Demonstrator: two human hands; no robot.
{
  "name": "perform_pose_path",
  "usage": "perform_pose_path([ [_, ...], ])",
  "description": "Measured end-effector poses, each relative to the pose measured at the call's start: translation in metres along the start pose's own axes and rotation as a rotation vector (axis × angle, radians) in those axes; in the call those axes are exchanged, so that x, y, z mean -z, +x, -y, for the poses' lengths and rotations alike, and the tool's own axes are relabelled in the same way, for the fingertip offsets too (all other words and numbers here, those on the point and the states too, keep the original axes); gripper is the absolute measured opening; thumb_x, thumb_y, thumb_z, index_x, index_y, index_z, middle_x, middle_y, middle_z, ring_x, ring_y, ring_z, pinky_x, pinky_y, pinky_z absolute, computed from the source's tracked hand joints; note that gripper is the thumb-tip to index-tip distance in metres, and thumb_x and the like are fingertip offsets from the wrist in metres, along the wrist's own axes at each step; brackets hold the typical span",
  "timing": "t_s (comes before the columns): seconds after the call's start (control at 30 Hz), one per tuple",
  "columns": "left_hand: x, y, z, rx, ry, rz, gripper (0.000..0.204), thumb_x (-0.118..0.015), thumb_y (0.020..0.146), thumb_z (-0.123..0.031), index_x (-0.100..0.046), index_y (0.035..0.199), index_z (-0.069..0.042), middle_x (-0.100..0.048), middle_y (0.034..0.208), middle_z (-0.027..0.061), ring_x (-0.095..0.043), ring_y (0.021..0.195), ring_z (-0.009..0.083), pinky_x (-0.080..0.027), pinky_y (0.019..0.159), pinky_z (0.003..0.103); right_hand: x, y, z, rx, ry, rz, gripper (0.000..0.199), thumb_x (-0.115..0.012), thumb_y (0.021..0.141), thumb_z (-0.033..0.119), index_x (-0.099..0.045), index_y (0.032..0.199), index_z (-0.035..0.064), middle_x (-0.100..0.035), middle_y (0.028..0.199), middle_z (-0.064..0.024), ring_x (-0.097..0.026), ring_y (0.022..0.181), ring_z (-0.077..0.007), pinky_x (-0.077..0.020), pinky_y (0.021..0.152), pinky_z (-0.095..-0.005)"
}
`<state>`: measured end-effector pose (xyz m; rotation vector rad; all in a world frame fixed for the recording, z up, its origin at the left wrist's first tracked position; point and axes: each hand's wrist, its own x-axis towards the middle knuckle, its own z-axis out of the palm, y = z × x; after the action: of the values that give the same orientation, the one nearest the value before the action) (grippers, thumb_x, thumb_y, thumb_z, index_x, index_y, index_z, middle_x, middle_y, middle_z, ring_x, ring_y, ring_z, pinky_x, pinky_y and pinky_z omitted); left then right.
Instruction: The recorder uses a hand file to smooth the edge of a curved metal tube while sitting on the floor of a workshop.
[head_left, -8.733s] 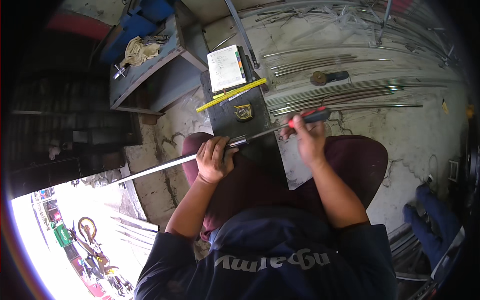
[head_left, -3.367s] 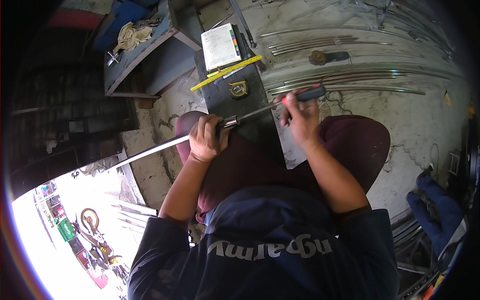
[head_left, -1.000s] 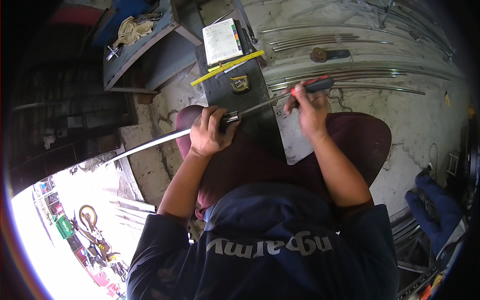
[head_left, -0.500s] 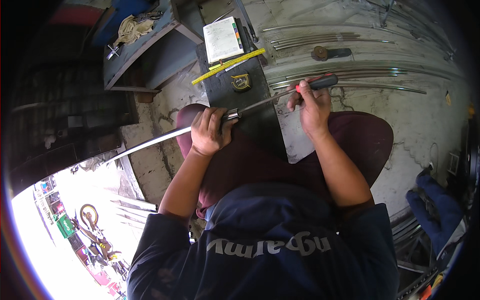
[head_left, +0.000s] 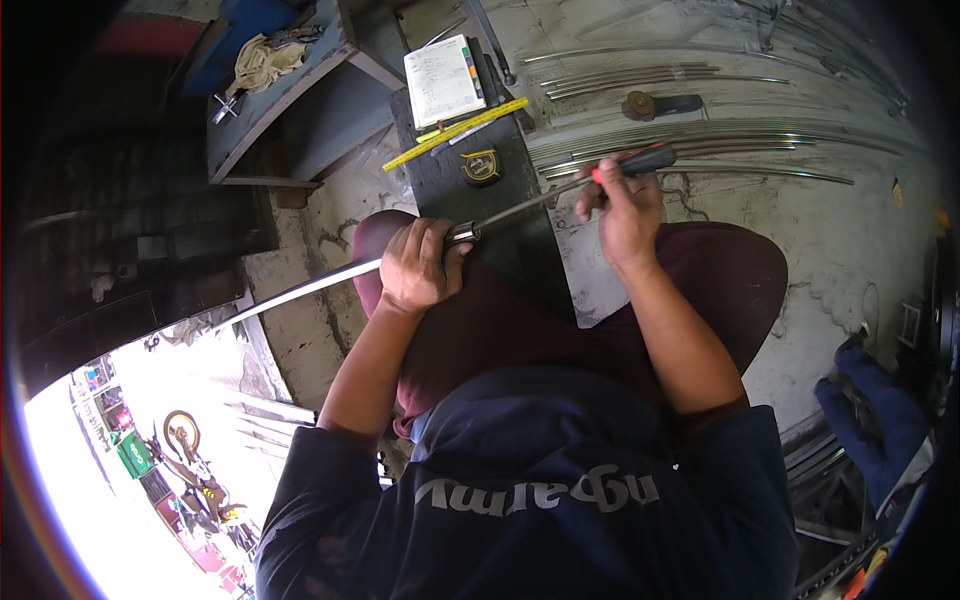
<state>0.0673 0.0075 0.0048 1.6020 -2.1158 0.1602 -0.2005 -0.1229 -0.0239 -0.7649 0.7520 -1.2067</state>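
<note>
person seated, maroon trousers, dark top. left hand [head_left: 418,268] clenched round long shiny metal strip [head_left: 300,290], which runs left past knee. right hand [head_left: 625,205] grips screwdriver [head_left: 560,187] by black-red handle, tip meeting strip end on dark board [head_left: 500,210]. beyond on board: tape measure [head_left: 481,166], yellow ruler [head_left: 455,133], notebook [head_left: 443,80].
</note>
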Motion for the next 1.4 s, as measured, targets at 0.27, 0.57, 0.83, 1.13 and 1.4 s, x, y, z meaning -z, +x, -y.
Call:
perform_pose_path([
  [0.27,-0.003,-0.002,0.001,0.03,-0.046,-0.1,0.045,-0.084,0.073,-0.011,-0.062,0.111,-0.004,-0.064,0.097,0.0126,-0.068,0.076,0.0295,-0.056,0.064,0.037,-0.003,-0.002,-0.002,-0.01,-0.005,-0.009,0.022,-0.062,0.105,0.015,-0.047,0.118,0.0076,-0.07,0.098,-0.0196,-0.065,0.056,-0.0187,-0.0487,0.048,-0.0289],
  [0.57,0.002,0.006,-0.003,-0.025,0.067,-0.101,0.037,-0.082,0.077,-0.022,-0.066,0.107,-0.007,-0.07,0.092,0.0056,-0.066,0.075,0.0238,-0.042,0.077,0.038,-0.01,-0.001,0.005,0.035,-0.026,0.004,0.02,-0.062,0.105,0.02,-0.051,0.112,0.0044,-0.071,0.102,-0.0185,-0.064,0.056,-0.0176,-0.047,0.047,-0.0286],
  [0.83,0.007,0.016,0.0,-0.033,-0.004,0.067,0.029,-0.08,0.079,-0.026,-0.064,0.092,-0.005,-0.062,0.077,0.009,-0.059,0.073,0.0326,-0.045,0.071,0.042,-0.009,-0.005,0.002,-0.026,-0.035,0.025,0.024,-0.061,0.105,0.016,-0.042,0.115,0.0046,-0.07,0.095,-0.0155,-0.063,0.053,-0.0166,-0.0494,0.047,-0.0275],
  [1.13,0.022,0.024,0.001,0.127,-0.114,0.365,0.029,-0.074,0.089,-0.029,-0.061,0.086,-0.003,-0.064,0.077,0.0194,-0.058,0.073,0.0418,-0.047,0.07,0.049,-0.003,-0.01,-0.004,-0.008,0.004,0.024,0.026,-0.061,0.104,0.012,-0.04,0.12,0.0092,-0.069,0.104,-0.0183,-0.064,0.053,-0.0196,-0.0488,0.047,-0.0284],
  [1.4,0.034,0.039,0.008,0.197,-0.248,0.535,0.032,-0.066,0.096,-0.031,-0.06,0.086,-0.002,-0.064,0.079,0.0246,-0.06,0.079,0.0488,-0.047,0.072,0.056,-0.014,-0.013,-0.005,0.008,-0.009,0.005,0.023,-0.062,0.104,0.013,-0.044,0.116,0.0062,-0.069,0.1,-0.0189,-0.064,0.055,-0.0189,-0.0506,0.049,-0.0285],
])
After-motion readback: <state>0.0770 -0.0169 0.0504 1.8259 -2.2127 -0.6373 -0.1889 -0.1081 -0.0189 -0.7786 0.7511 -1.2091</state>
